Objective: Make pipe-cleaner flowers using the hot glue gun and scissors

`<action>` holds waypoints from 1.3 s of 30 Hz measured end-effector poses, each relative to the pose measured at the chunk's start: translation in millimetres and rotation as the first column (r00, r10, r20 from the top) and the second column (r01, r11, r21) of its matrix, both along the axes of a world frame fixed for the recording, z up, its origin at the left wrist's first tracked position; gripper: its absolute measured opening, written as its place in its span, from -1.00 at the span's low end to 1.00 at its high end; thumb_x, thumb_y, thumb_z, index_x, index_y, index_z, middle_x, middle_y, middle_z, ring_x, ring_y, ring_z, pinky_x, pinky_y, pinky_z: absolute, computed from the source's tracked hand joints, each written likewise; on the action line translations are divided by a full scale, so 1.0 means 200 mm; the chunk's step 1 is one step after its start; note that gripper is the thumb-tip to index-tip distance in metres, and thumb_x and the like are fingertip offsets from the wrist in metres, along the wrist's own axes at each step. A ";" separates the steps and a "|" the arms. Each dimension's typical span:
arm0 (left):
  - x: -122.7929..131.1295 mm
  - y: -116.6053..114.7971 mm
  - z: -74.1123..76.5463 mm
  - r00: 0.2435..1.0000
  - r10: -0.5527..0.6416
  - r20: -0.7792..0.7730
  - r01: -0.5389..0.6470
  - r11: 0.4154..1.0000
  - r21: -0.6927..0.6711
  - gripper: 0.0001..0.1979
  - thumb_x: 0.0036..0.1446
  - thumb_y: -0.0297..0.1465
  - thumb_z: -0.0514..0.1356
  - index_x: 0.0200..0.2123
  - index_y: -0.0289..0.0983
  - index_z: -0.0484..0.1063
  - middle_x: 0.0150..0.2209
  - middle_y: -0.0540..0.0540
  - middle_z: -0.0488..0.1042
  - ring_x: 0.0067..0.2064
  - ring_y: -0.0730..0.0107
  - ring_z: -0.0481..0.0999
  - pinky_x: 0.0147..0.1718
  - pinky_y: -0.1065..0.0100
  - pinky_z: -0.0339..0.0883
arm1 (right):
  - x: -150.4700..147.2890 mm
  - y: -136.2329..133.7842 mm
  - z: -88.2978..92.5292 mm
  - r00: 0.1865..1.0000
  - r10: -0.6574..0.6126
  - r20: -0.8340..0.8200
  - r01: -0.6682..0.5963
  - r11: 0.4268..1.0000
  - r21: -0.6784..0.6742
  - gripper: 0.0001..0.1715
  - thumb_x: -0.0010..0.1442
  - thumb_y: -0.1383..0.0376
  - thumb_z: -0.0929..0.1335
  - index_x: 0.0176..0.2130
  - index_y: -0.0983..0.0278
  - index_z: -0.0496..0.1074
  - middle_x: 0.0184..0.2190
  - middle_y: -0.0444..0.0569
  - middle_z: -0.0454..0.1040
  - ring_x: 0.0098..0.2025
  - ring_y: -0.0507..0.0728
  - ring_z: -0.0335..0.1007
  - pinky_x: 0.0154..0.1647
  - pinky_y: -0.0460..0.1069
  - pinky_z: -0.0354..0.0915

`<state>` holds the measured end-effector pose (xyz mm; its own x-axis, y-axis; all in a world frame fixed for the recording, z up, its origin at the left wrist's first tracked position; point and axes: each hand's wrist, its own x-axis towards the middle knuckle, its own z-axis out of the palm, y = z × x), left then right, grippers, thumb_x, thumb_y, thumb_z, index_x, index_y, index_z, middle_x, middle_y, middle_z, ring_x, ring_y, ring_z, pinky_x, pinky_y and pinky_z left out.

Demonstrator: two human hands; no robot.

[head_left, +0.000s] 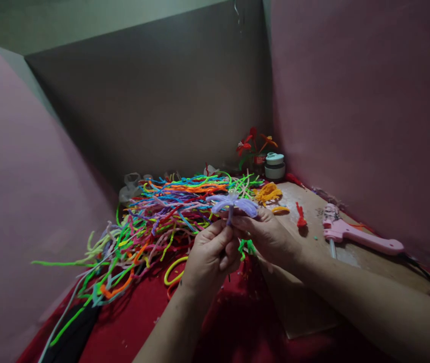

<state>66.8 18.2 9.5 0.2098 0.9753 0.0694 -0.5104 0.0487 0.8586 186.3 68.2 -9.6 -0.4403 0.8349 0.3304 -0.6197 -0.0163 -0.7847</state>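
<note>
Lilac pipe-cleaner flower [233, 202] is sitting at centre frame, petals spreading flat just above both hands. Left hand [209, 254] is coming up from bottom centre, forearm angled up and right, fingers curling closed and pinching the flower's stem from below. Right hand [267, 233] is reaching in from the lower right, forearm lying across the wooden board [355, 252], fingers closing on the stem right under the petals, thumb side touching the left hand. Both hands are meeting at the stem, knuckles nearly together. A green pipe-cleaner bit [246, 247] is poking out between the two hands, below the flower; cannot tell which hand is holding it.

Behind and left of the hands, a multicoloured pipe-cleaner pile [154, 217] is sprawling over the red cloth [124, 327]. A pink glue gun [355, 236] is lying on the board, well right of the right hand. A small red pipe-cleaner piece [300, 216] is lying between the hand and the gun. Finished red flowers [251, 143] and a small lidded jar [274, 166] are standing in the back corner.
</note>
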 end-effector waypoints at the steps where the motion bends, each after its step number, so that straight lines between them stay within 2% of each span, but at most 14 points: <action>1: -0.01 0.00 0.00 0.999 -0.033 0.016 0.033 0.999 -0.005 -0.87 0.10 -0.39 0.19 -0.45 -0.33 0.39 -0.74 0.15 0.14 -0.77 0.74 -0.11 -0.80 0.63 -0.08 | 0.00 0.00 0.00 1.000 0.018 0.000 -0.018 1.000 -0.003 -0.89 0.02 0.26 0.46 -0.39 0.26 0.52 -0.44 -0.14 0.44 -0.40 -0.02 0.31 -0.30 -0.10 0.26; 4: -0.02 0.00 -0.01 0.988 -0.138 0.070 0.140 0.990 -0.026 -0.84 0.10 -0.39 0.19 -0.47 -0.35 0.43 -0.76 0.17 0.07 -0.77 0.76 -0.18 -0.81 0.65 -0.06 | 0.00 0.01 -0.01 0.996 0.092 -0.011 -0.092 0.995 0.028 -0.89 0.04 0.25 0.44 -0.44 0.25 0.51 -0.51 -0.16 0.42 -0.46 -0.04 0.27 -0.36 -0.12 0.22; 8: -0.05 0.00 -0.04 0.955 -0.266 0.129 0.270 0.963 -0.019 -0.84 0.09 -0.37 0.21 -0.45 -0.34 0.45 -0.74 0.18 0.03 -0.77 0.76 -0.19 -0.80 0.63 0.02 | 0.01 0.00 0.00 0.985 0.169 0.023 -0.170 0.978 0.124 -0.77 0.10 0.23 0.40 -0.54 0.26 0.46 -0.55 -0.15 0.42 -0.45 -0.02 0.29 -0.34 -0.10 0.21; 12: -0.07 0.01 -0.05 0.933 -0.338 0.122 0.341 0.940 0.000 -0.82 0.09 -0.34 0.21 -0.46 -0.35 0.46 -0.74 0.18 0.03 -0.78 0.76 -0.16 -0.79 0.63 0.02 | 0.02 -0.03 0.02 0.991 0.116 0.066 -0.127 0.975 0.184 -0.76 0.12 0.25 0.37 -0.55 0.25 0.44 -0.56 -0.16 0.41 -0.46 -0.01 0.29 -0.34 -0.07 0.22; 15: -0.07 0.01 -0.04 0.939 -0.334 0.075 0.334 0.942 0.023 -0.80 0.11 -0.32 0.18 -0.44 -0.35 0.46 -0.77 0.17 0.05 -0.78 0.75 -0.13 -0.79 0.62 0.01 | 0.02 -0.04 0.04 0.997 0.031 0.068 -0.044 0.977 0.207 -0.82 0.12 0.26 0.37 -0.50 0.24 0.45 -0.54 -0.18 0.40 -0.46 -0.01 0.27 -0.33 -0.07 0.22; 20: -0.05 0.01 -0.01 0.980 -0.190 -0.063 0.192 0.981 0.032 -0.81 0.10 -0.29 0.18 -0.42 -0.32 0.42 -0.70 0.10 0.21 -0.76 0.68 0.01 -0.79 0.57 0.05 | 0.00 -0.05 0.02 0.995 -0.100 0.027 0.094 0.983 0.158 -0.84 0.06 0.23 0.42 -0.48 0.25 0.44 -0.56 -0.21 0.33 -0.51 -0.04 0.21 -0.41 -0.10 0.23; 23: -0.02 0.00 0.00 0.963 0.034 -0.266 -0.005 0.994 0.108 -0.82 0.07 -0.29 0.22 -0.41 -0.31 0.42 -0.63 0.06 0.29 -0.69 0.60 0.18 -0.71 0.52 0.15 | -0.01 -0.06 0.01 0.997 -0.050 0.060 0.045 0.995 0.084 -0.77 0.11 0.12 0.37 -0.40 0.22 0.47 -0.58 -0.18 0.34 -0.60 -0.03 0.20 -0.56 -0.09 0.22; 24: 0.00 0.00 -0.01 0.931 0.144 -0.334 -0.092 0.982 0.165 -0.84 0.05 -0.31 0.24 -0.40 -0.31 0.43 -0.60 0.05 0.31 -0.65 0.58 0.23 -0.67 0.51 0.18 | -0.01 -0.06 0.01 0.997 -0.043 0.069 0.039 0.997 0.061 -0.75 0.12 0.09 0.36 -0.36 0.21 0.49 -0.57 -0.17 0.36 -0.61 -0.02 0.20 -0.60 -0.08 0.22; 26: 0.02 -0.01 -0.02 0.829 0.375 -0.414 -0.262 0.916 0.305 -0.89 0.01 -0.36 0.27 -0.39 -0.29 0.45 -0.57 0.04 0.34 -0.58 0.54 0.25 -0.59 0.51 0.19 | -0.02 -0.06 0.01 0.993 -0.102 0.061 0.101 0.994 0.034 -0.74 0.09 0.08 0.38 -0.32 0.20 0.51 -0.49 -0.13 0.43 -0.55 0.02 0.27 -0.54 -0.05 0.28; 29: 0.02 -0.01 -0.06 0.693 0.587 -0.418 -0.399 0.796 0.456 -0.95 -0.02 -0.43 0.28 -0.41 -0.26 0.50 -0.55 0.02 0.36 -0.54 0.51 0.24 -0.58 0.51 0.10 | -0.02 -0.06 0.02 0.977 -0.209 0.037 0.208 0.977 0.047 -0.78 0.06 0.12 0.42 -0.32 0.20 0.54 -0.32 -0.09 0.50 -0.27 0.09 0.38 -0.17 0.02 0.32; 31: 0.01 0.00 -0.08 0.669 0.605 -0.431 -0.399 0.782 0.478 -0.94 -0.02 -0.43 0.27 -0.40 -0.25 0.52 -0.55 0.01 0.36 -0.52 0.49 0.23 -0.58 0.50 0.07 | -0.02 -0.06 0.02 0.974 -0.223 0.036 0.219 0.971 0.090 -0.80 0.06 0.16 0.42 -0.30 0.20 0.55 -0.24 -0.08 0.50 -0.12 0.13 0.35 0.01 0.06 0.23; 33: 0.01 0.00 -0.09 0.687 0.569 -0.453 -0.374 0.810 0.451 -0.93 0.02 -0.41 0.24 -0.37 -0.24 0.51 -0.53 0.02 0.33 -0.53 0.51 0.18 -0.57 0.50 0.06 | -0.02 -0.06 0.02 0.970 -0.238 0.044 0.231 0.964 0.128 -0.81 0.06 0.19 0.42 -0.29 0.19 0.55 -0.19 -0.09 0.49 -0.07 0.13 0.32 0.06 0.07 0.19; 36: 0.01 0.00 -0.07 0.738 0.497 -0.457 -0.343 0.859 0.380 -0.91 0.09 -0.36 0.19 -0.40 -0.25 0.44 -0.57 0.07 0.21 -0.56 0.56 0.08 -0.59 0.50 0.00 | -0.02 -0.07 0.03 0.968 -0.245 0.062 0.235 0.963 0.130 -0.82 0.05 0.21 0.43 -0.28 0.18 0.56 -0.24 -0.10 0.51 -0.14 0.11 0.35 0.01 0.05 0.22; 39: 0.01 -0.01 -0.05 0.791 0.432 -0.434 -0.318 0.895 0.312 -0.76 0.12 -0.33 0.18 -0.55 -0.28 0.28 -0.64 0.11 0.10 -0.59 0.59 0.04 -0.61 0.50 -0.05 | -0.02 -0.07 0.04 0.976 -0.211 0.060 0.204 0.972 0.116 -0.82 0.06 0.20 0.42 -0.28 0.17 0.57 -0.35 -0.11 0.53 -0.25 0.09 0.38 -0.09 0.04 0.28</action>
<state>69.0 17.1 -1.0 -0.1080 0.9562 0.2719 0.0303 -0.2703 0.9623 182.0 53.7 -2.1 -0.2870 0.8715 0.3977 -0.5427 0.1942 -0.8172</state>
